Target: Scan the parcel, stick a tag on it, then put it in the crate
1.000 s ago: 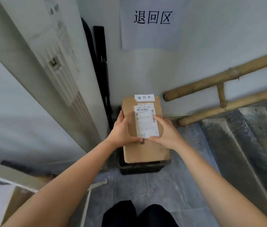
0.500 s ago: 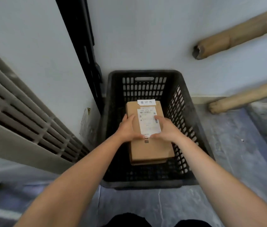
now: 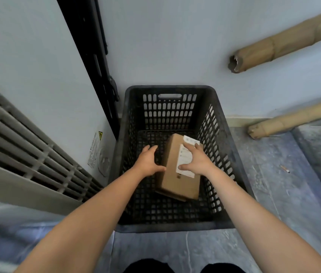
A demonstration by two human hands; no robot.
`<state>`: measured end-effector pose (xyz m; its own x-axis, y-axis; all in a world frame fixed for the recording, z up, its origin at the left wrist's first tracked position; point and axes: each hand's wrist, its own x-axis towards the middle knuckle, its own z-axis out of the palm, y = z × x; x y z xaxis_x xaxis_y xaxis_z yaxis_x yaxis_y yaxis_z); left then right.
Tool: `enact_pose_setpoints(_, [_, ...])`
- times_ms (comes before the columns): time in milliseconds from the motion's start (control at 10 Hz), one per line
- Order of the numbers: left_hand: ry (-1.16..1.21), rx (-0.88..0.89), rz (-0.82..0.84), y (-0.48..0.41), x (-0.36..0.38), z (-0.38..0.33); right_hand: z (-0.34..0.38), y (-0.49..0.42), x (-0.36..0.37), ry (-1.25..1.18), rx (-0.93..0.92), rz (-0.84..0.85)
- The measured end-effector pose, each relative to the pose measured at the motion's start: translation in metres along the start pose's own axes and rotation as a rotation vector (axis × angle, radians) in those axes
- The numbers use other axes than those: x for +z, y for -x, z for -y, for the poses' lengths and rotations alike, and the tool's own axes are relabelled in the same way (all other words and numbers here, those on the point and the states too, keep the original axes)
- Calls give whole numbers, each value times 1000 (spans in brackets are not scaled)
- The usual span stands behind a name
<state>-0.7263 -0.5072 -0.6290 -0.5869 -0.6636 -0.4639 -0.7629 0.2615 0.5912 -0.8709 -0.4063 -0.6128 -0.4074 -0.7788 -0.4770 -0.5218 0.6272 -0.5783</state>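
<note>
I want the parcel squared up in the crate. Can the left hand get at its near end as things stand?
Probably yes. The left hand is open beside the parcel, already inside the black crate, and nothing lies between it and the box's near end.

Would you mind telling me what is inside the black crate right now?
One cardboard parcel lies tilted in the black crate, with both hands reaching in. The right hand covers part of its white label; the crate floor beneath the parcel is hidden.
</note>
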Motion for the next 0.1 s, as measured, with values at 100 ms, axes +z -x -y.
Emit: enact_pose_setpoints(100, [-38,22,31,20,-9,-13,8,21,-12,7,-28,-38])
